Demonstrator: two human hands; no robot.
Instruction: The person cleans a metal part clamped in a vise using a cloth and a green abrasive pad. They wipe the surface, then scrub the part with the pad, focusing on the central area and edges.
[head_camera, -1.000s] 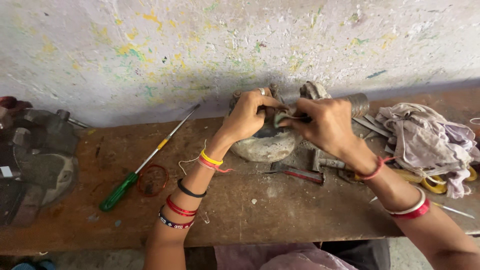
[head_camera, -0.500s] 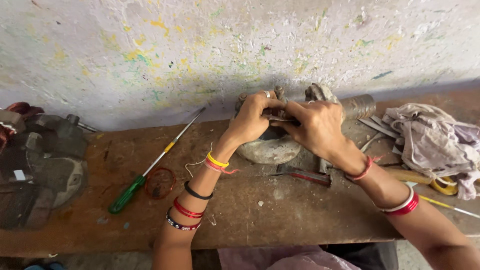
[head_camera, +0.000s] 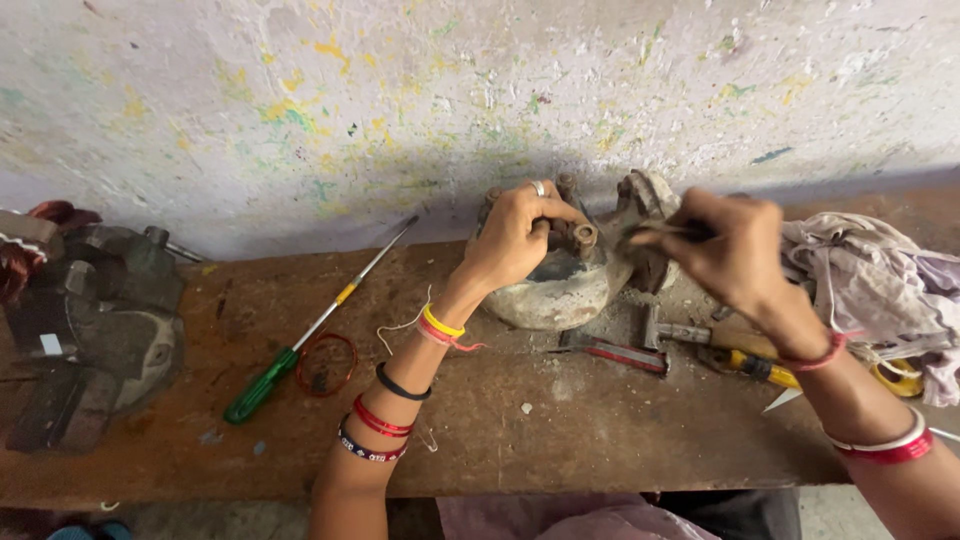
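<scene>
moved: since the earlier frame my right hand (head_camera: 735, 250) has drawn a little away from my left hand (head_camera: 515, 235), opening a gap over the metal part.
left hand: fingers closed round the top studs of the rusty metal housing (head_camera: 560, 280), holding it firm.
right hand: blurred, fingers pinched shut on a thin dark tool (head_camera: 665, 232) whose tip points at the housing.
housing: on the brown workbench (head_camera: 560, 420), against the paint-flecked wall (head_camera: 400, 100).
near right: red-handled tool (head_camera: 620, 352) and yellow-handled tool (head_camera: 755, 365) on the bench beside my wrist; crumpled pale cloth (head_camera: 870, 285) further right.
near left: green-handled screwdriver (head_camera: 310, 330), red wire ring (head_camera: 325, 363), dark motor block (head_camera: 90, 330) at the far end.
labels: small pale rectangular tag on the motor block.
</scene>
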